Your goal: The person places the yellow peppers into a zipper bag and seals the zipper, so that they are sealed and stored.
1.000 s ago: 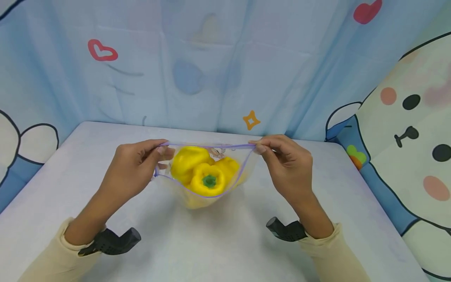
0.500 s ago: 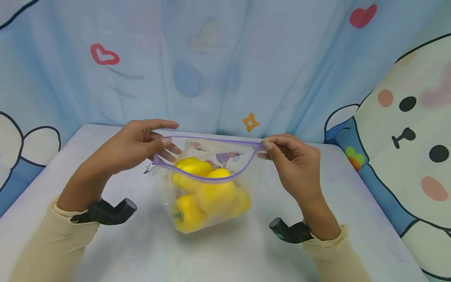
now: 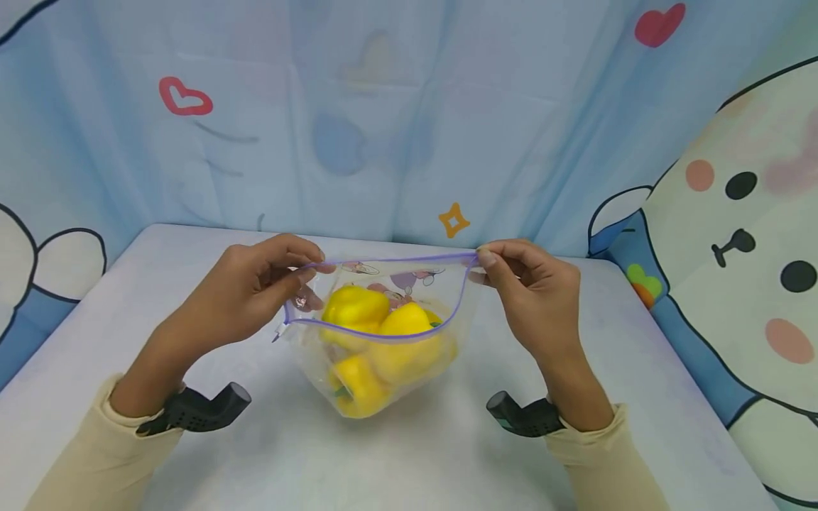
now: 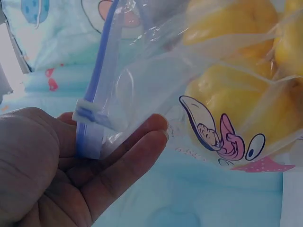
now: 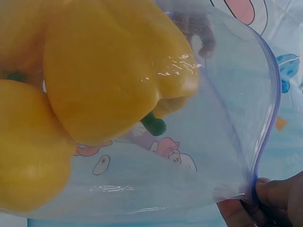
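A clear zip bag (image 3: pixel 307 362) with a purple rim hangs between the two hands, its mouth spread wide. Several yellow bell peppers (image 3: pixel 354 309) with green stems lie inside it, some behind the cloudy front wall. At the mouth's left corner my left hand (image 3: pixel 239 291) holds the rim between thumb and fingers, close to the slider (image 4: pixel 90 113). My right hand (image 3: pixel 540 298) pinches the opposite corner with thumb and forefinger. Printed cartoon figures (image 4: pixel 218 137) show on the bag's wall in the left wrist view.
A white-covered table (image 3: pixel 396 475) lies beneath the bag. Behind it hangs a blue patterned curtain (image 3: pixel 255 163), and a printed cartoon animal (image 3: pixel 754 234) covers the cloth at the right. Each wrist carries a black camera mount (image 3: pixel 204 410).
The bag has tipped and its peppers show lower, through the front wall. My left hand rose with its forefinger lifted, then came down onto the rim. My right hand shifted slightly right.
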The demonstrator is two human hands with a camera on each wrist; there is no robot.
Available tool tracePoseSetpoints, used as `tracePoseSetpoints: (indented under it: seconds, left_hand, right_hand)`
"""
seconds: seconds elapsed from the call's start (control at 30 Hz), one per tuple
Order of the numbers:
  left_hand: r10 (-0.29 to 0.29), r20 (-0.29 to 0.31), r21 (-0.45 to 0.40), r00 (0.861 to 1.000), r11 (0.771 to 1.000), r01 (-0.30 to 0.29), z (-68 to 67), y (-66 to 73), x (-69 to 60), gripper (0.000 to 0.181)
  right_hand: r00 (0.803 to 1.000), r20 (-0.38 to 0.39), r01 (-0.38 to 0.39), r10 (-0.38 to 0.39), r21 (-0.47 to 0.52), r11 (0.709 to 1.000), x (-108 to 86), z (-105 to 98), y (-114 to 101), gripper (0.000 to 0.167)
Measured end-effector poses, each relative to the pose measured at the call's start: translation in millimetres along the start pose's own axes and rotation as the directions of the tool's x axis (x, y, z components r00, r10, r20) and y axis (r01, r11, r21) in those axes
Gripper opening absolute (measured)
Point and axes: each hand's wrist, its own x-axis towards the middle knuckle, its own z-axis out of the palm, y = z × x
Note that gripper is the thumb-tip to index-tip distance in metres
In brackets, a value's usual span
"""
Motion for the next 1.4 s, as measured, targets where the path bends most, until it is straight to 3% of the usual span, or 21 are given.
tracePoseSetpoints:
  seconds: [0.1, 0.23, 0.3, 0.37, 0.47, 0.57, 0.63, 0.77, 0.9, 1.1, 1.4]
  left_hand:
    - [0.046, -0.045, 0.046, 0.998, 0.998, -0.044, 3.6, 0.1, -1.3, 0.030]
    - [0.019, -0.058, 0.042, 0.998, 0.999, -0.016, 7.0, 0.2, -3.9, 0.033]
    - [0.010, -0.006, 0.007, 1.000, 1.000, -0.010, 7.3, -0.5, -6.2, 0.039]
    - [0.002, 0.084, -0.017, 0.996, 1.000, -0.001, 6.3, -0.8, -9.6, 0.062]
    - [-0.030, 0.230, -0.016, 0.973, 0.999, 0.035, 4.7, 0.0, -15.0, 0.101]
    - [-0.072, 0.300, 0.041, 0.951, 0.997, 0.063, 5.0, 2.2, -18.5, 0.115]
    - [-0.078, 0.304, 0.067, 0.949, 0.996, 0.061, 6.4, 3.9, -19.3, 0.115]
    - [-0.036, 0.252, 0.078, 0.967, 0.997, 0.017, 10.2, 4.3, -19.7, 0.113]
    - [-0.003, 0.203, 0.050, 0.979, 0.999, -0.007, 12.4, 0.4, -19.4, 0.099]
    - [0.045, 0.221, -0.046, 0.974, 0.998, -0.036, 8.0, -8.1, -19.1, 0.086]
    - [-0.012, 0.227, 0.030, 0.974, 1.000, 0.005, -9.1, -9.6, -20.7, 0.068]
  right_hand:
    - [1.000, 0.001, -0.003, 0.003, 0.002, 1.000, -0.3, 0.5, 0.2, 0.013]
    - [1.000, 0.001, -0.005, 0.005, 0.017, 1.000, -0.7, 1.4, 0.0, 0.012]
    - [1.000, 0.002, -0.004, 0.004, 0.021, 1.000, -0.7, 2.0, -0.2, 0.012]
    - [1.000, 0.003, -0.006, 0.006, 0.018, 1.000, -0.7, 2.2, 0.0, 0.012]
    - [1.000, -0.001, -0.013, 0.013, 0.008, 1.000, -0.7, 2.0, 0.4, 0.012]
    - [1.000, -0.007, -0.021, 0.021, 0.000, 1.000, -0.3, 1.6, 1.1, 0.011]
    - [1.000, -0.009, -0.020, 0.020, -0.002, 1.000, -0.1, 1.7, 1.3, 0.011]
    - [1.000, -0.009, -0.025, 0.025, 0.000, 1.000, -0.2, 2.2, 1.0, 0.011]
    - [1.000, 0.003, -0.022, 0.022, -0.007, 1.000, -0.9, 2.2, 1.2, 0.011]
    - [1.000, 0.008, -0.016, 0.016, -0.011, 1.000, -1.7, 1.3, 1.7, 0.012]
    - [1.000, 0.020, -0.001, 0.000, 0.036, 0.999, -1.1, -3.0, 5.9, 0.012]
